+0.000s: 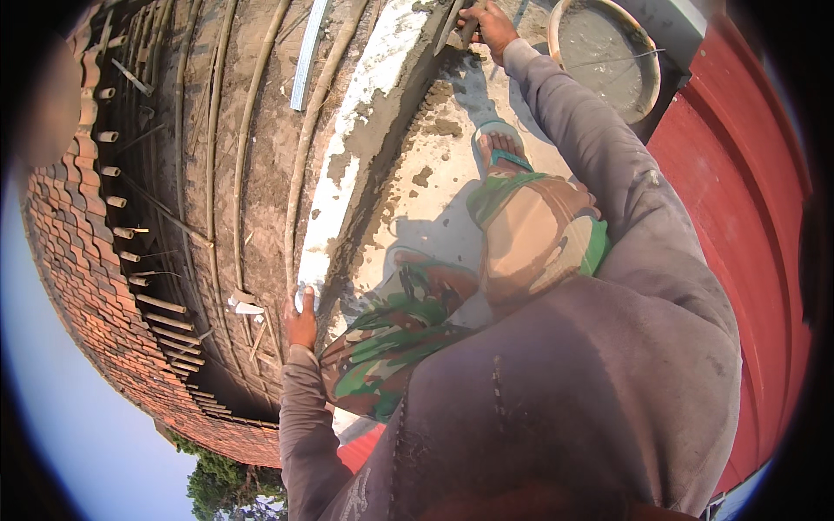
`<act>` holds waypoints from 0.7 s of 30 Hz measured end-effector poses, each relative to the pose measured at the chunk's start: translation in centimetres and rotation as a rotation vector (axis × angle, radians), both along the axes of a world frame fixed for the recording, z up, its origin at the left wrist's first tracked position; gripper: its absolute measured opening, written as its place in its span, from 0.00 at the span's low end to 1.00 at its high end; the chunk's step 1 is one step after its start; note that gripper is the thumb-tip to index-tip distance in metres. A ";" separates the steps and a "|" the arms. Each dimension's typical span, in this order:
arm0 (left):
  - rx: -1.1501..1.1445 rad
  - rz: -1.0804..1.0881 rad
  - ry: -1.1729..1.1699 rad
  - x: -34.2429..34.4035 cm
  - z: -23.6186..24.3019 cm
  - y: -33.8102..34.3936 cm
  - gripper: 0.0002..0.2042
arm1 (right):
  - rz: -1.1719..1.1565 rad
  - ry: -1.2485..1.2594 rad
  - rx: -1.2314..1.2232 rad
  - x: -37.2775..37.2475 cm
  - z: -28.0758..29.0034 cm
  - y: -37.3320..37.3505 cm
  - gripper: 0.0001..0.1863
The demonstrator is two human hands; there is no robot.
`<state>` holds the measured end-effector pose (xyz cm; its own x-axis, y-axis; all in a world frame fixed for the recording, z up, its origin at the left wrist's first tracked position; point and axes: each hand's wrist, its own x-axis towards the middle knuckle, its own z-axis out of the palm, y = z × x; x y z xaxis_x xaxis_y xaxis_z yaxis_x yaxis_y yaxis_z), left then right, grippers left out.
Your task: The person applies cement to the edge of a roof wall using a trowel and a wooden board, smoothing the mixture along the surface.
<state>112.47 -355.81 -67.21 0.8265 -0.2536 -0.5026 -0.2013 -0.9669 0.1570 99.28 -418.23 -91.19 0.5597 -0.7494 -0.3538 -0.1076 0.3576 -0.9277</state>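
Observation:
A low wall (335, 187) runs lengthwise before me, its top whitish and its near side coated in grey wet mortar. At its far end my right hand (493, 31) is closed round the handle of a trowel (450, 28), whose blade lies along the mortared side. My left hand (301, 325) grips the wall's near end, thumb on top and fingers over the left edge. Right of my right forearm stands a round bucket (556, 35) of wet grey mortar (599, 56), with a thin rod or wire across it.
Mortar splashes dot the pale ledge (417, 204) under my sandaled foot (501, 148). Left of the wall are bamboo poles (252, 113), a pale blue-white strip (310, 56) and an orange tiled roof (82, 226). Red metal sheeting (725, 174) slopes away on the right.

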 end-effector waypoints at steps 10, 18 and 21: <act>0.036 -0.233 0.112 -0.1 -2.6 1.1 0.24 | -0.003 0.172 -0.212 -0.2 1.2 10.5 0.31; -0.009 -0.354 0.074 -0.9 -2.5 1.3 0.26 | -0.114 -0.056 -0.045 0.5 -1.2 7.4 0.26; -0.039 -0.359 0.084 -1.1 -2.0 1.2 0.26 | -0.175 -0.155 0.012 1.1 -3.0 1.4 0.23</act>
<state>111.40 -354.59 -69.23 0.6378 -0.5402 -0.5490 -0.5117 -0.8299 0.2222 100.36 -416.86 -94.22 0.4698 -0.8362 -0.2829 0.1009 0.3692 -0.9239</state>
